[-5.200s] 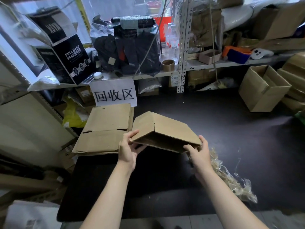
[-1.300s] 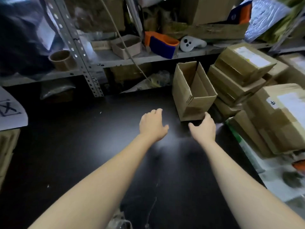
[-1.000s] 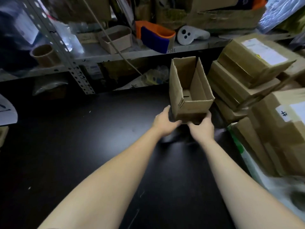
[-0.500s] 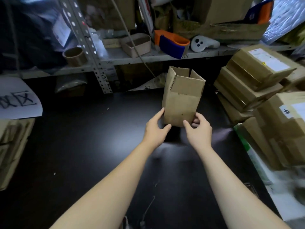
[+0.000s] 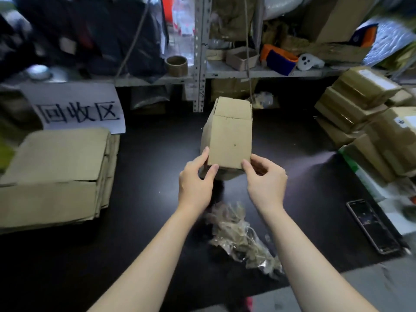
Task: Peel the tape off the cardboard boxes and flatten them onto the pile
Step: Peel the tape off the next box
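The box (image 5: 229,140) has left its spot beside the stack (image 5: 360,102) on your right, where it stood a second ago, and now sits up in front of you at the middle of the view. Your head has swung left too, so the pile (image 5: 56,172) and the sign (image 5: 76,109) behind it have come into sight.

You hold the box off the table (image 5: 139,226) with both hands. Your left hand (image 5: 195,185) grips its lower left corner, thumb on the near face and fingers wrapped round the side. Your right hand (image 5: 266,183) pinches the lower right corner, thumb on the near face and fingers curled beneath. The box stands on end and leans away from you, its flaps at the far, upper end. You cannot tell from here whether any tape remains on it.

The pile lies flat on the table to your left, well apart from the box. A wad (image 5: 240,235) of crumpled clear film and brown scraps lies between your forearms. A phone (image 5: 372,226) rests near the table's right edge. On the shelf (image 5: 258,73) behind, a roll (image 5: 176,65) stands beside the upright.
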{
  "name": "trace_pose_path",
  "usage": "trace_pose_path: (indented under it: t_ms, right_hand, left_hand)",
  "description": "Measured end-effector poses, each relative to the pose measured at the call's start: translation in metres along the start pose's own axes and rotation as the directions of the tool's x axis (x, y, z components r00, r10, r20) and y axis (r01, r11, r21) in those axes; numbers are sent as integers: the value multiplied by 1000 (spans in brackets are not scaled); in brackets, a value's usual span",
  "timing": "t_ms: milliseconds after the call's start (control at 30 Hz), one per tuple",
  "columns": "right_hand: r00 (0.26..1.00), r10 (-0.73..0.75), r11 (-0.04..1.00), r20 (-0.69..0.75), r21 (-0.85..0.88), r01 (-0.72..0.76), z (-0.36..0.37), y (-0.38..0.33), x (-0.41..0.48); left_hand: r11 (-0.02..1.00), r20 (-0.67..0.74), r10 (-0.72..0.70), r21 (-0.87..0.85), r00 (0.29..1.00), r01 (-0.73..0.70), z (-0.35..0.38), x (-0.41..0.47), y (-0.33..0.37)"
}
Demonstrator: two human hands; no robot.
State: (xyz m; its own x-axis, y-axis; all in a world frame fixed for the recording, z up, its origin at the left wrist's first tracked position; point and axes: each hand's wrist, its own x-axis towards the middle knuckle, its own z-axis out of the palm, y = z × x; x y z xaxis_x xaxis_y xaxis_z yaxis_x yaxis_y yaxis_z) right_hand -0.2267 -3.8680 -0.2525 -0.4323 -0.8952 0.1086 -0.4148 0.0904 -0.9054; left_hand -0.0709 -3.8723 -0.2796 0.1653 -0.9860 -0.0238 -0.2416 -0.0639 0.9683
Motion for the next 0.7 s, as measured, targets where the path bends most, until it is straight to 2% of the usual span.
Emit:
trace_pose_path:
  t_ms: [133, 267, 367, 500, 700]
  right_hand:
    - [999, 28, 999, 34, 30, -29, 25, -22, -56]
    - [998, 24, 1000, 63, -12, -24, 36, -31, -98]
    - [996, 20, 1000, 92, -21, -18, 37, -28, -119]
    - [988, -10, 999, 157, 51, 2, 30, -18, -132]
    - [977, 38, 991, 210, 115, -64, 25, -5, -145]
  left_hand:
    - [999, -35, 18, 37, 999, -16, -58, -26, -8]
    - [1000, -72, 16, -11, 997, -17, -90, -54, -16]
    - [1000, -100, -13, -17, 995, 12, -103, -73, -21]
    - [1000, -155, -29, -9, 987, 28, -111, -97, -26]
    - [995, -167, -11, 93, 986, 27, -117, -117, -37]
